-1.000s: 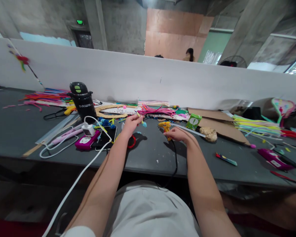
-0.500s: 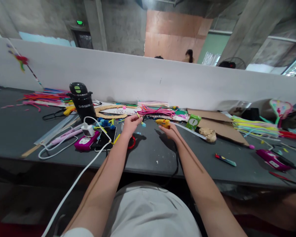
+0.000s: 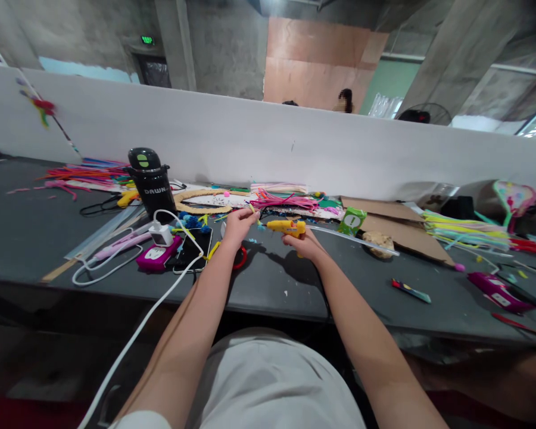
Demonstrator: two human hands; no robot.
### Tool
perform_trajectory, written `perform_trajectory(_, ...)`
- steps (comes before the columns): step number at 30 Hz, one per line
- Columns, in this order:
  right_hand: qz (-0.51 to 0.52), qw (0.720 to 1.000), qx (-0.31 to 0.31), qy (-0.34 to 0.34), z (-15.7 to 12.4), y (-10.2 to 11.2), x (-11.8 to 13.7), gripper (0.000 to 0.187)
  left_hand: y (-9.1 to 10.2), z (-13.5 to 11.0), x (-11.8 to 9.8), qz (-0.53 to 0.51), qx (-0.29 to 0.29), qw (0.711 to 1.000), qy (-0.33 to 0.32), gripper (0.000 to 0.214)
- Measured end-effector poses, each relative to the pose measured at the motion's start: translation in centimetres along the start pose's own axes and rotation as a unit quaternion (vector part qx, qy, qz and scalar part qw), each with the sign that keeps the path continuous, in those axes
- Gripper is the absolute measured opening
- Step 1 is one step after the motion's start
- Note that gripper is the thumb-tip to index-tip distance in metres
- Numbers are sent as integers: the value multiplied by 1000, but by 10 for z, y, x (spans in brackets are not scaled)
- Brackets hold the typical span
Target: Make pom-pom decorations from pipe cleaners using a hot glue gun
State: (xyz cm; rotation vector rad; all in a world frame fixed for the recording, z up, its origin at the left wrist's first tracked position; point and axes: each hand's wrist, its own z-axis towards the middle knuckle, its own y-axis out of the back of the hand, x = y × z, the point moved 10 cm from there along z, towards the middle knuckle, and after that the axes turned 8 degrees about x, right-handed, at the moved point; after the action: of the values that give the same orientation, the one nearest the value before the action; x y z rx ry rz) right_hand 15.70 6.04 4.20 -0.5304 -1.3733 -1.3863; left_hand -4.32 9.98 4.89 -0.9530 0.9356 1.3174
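Note:
My right hand [image 3: 304, 243] grips a yellow hot glue gun [image 3: 286, 227], its nozzle pointing left. A long clear glue stick [image 3: 352, 236] juts out of the gun's back end to the right. My left hand [image 3: 241, 225] is closed in a pinch on a thin yellow pipe cleaner [image 3: 252, 208], of which only a short bit shows above the fingers. A small light-blue tuft [image 3: 261, 226] is just below those fingertips, right at the nozzle; whether the two touch I cannot tell. Red-handled scissors [image 3: 240, 257] lie partly hidden behind my left forearm.
A black bottle [image 3: 150, 185], a purple power socket [image 3: 159, 255] and a phone [image 3: 192, 251] are on the left. Pink pipe cleaners [image 3: 286, 201] lie at the back. A stone [image 3: 379, 244], cardboard [image 3: 411, 238] and a utility knife [image 3: 411, 291] are on the right. A white cable [image 3: 134, 339] hangs over the front edge.
My right hand has turned the glue gun and brought it left, so its nozzle is now by the blue tuft near my left fingers. My left hand has barely moved.

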Motion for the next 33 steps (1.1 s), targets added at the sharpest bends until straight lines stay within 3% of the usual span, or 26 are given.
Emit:
perform_trajectory(4, -15, 999, 21, -36, 1, -4, -7, 10, -2, -1, -1, 14, 3, 1000, 7, 25)
perform_trajectory(22, -36, 998, 37, -41, 4, -6, -17, 11, -3, 1, 1, 24, 13, 1000, 4, 29)
perform_trajectory(26, -47, 997, 38, -49, 4, -3, -18, 12, 4, 2, 3, 17, -11, 1000, 1, 29)
perform_trajectory(30, -75, 994, 17, -77, 1, 7, -20, 15, 15, 2, 5, 2, -56, 998, 1, 31)
perform_trajectory(33, -96, 991, -25, -90, -1, 20, -23, 27, 16, 1, 3, -11, -57, 998, -2, 33)
